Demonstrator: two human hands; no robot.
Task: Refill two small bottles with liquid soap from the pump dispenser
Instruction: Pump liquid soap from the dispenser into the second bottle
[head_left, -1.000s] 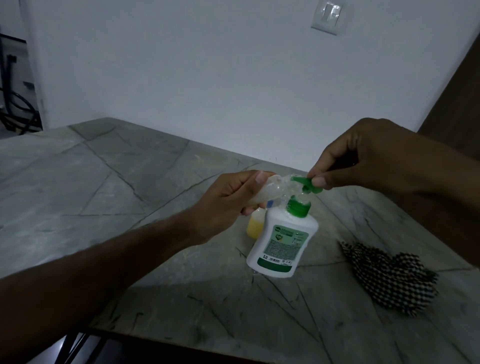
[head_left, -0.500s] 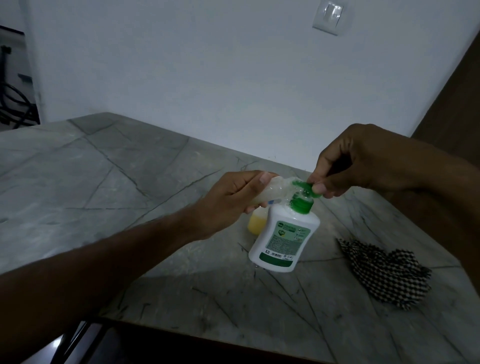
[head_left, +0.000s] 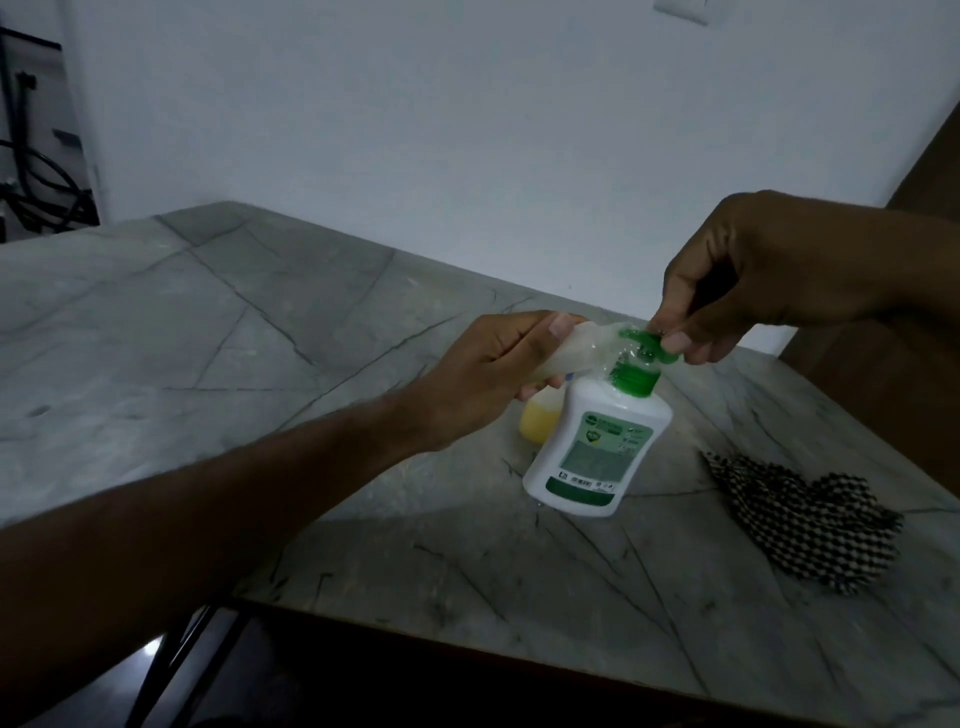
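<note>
A white pump dispenser (head_left: 597, 447) with a green label and green collar stands upright on the marble table (head_left: 260, 322). My right hand (head_left: 753, 275) pinches its green pump head (head_left: 802, 349), pressed low onto the collar. My left hand (head_left: 488, 374) grips a small clear bottle (head_left: 748, 349), tilted sideways with its mouth at the pump's nozzle. Behind the dispenser a second small bottle (head_left: 540, 423) with yellow liquid stands on the table, partly hidden by my left hand and the dispenser.
A black-and-white checked cloth (head_left: 810, 525) lies crumpled on the table to the right of the dispenser. The table's front edge (head_left: 519, 639) runs close below it. A white wall stands behind, and dark cables (head_left: 36, 182) hang at far left.
My right hand has pushed the green pump head down toward the collar. My left hand keeps the clear bottle at the nozzle. The view has shifted slightly.
</note>
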